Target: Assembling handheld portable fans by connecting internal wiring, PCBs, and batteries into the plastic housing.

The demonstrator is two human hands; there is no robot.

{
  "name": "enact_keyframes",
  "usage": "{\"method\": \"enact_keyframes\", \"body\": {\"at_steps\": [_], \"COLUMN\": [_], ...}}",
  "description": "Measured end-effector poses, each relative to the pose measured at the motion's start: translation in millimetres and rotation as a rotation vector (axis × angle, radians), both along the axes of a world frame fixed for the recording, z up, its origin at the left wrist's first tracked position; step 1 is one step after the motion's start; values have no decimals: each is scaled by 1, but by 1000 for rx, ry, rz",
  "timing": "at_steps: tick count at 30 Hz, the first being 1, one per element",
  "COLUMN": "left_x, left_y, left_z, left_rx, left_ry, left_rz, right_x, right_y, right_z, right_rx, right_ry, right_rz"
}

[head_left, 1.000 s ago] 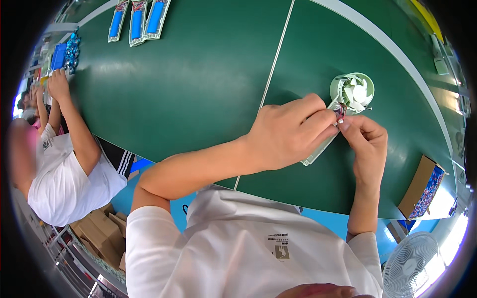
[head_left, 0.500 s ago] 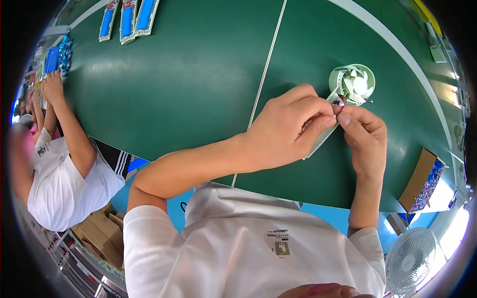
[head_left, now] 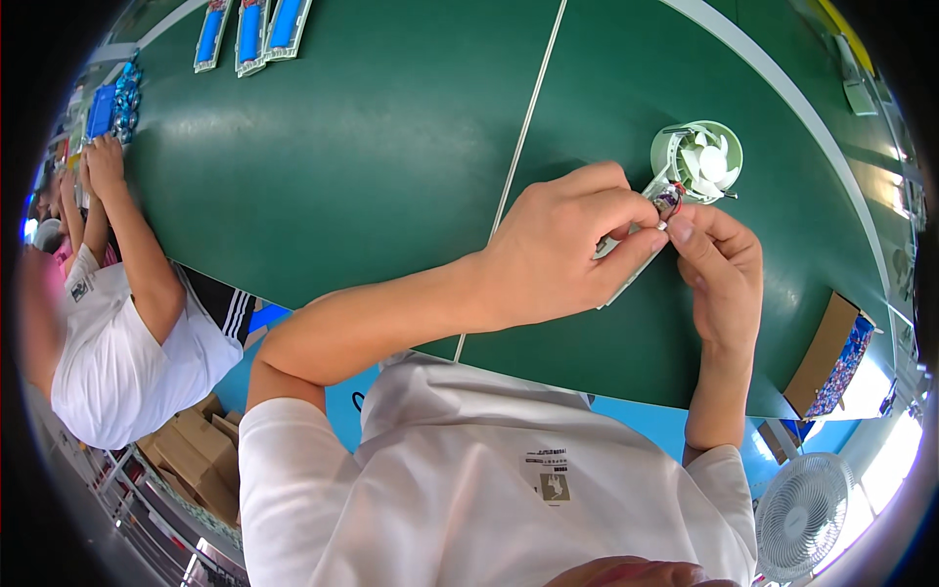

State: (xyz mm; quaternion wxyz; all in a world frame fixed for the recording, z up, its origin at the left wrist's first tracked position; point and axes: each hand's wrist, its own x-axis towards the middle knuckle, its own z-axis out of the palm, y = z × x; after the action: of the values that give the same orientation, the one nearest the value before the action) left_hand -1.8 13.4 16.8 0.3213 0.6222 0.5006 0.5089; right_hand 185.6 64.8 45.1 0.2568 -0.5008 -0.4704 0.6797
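A pale green handheld fan (head_left: 698, 161) with white blades lies on the green table, its handle shell pointing toward me under my fingers. Red and dark wires (head_left: 675, 192) show at the inner end of the handle. Over the handle, my left hand (head_left: 572, 249) is closed, thumb and index finger pinching by a small white plug (head_left: 662, 225) on the wires. From the right, my right hand (head_left: 721, 269) closes its thumb and index finger on the wires beside that plug. The fingertips nearly meet and partly hide both the plug and the handle's inside.
Several handle shells with blue cells (head_left: 249, 39) lie at the far left. A cardboard box (head_left: 831, 357) with small coloured parts stands at the right edge. A co-worker in a white shirt (head_left: 132, 342) works at left. A standing fan (head_left: 804, 514) is at lower right.
My right fingertips have drawn back slightly from the wires, so the white plug and more of the wiring now show. The handheld fan appears slightly higher and further right in view.
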Motion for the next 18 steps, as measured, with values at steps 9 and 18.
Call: {"method": "enact_keyframes", "body": {"at_steps": [9, 18], "left_x": [-4, -11], "left_y": [-1, 4], "left_z": [-5, 5], "left_rx": [273, -187], "left_ry": [421, 184], "left_rz": [87, -35], "right_x": [-2, -3], "right_y": [-2, 0], "right_z": [2, 0], "right_rx": [113, 225], "right_ry": [-16, -97], "right_rz": [20, -62]}}
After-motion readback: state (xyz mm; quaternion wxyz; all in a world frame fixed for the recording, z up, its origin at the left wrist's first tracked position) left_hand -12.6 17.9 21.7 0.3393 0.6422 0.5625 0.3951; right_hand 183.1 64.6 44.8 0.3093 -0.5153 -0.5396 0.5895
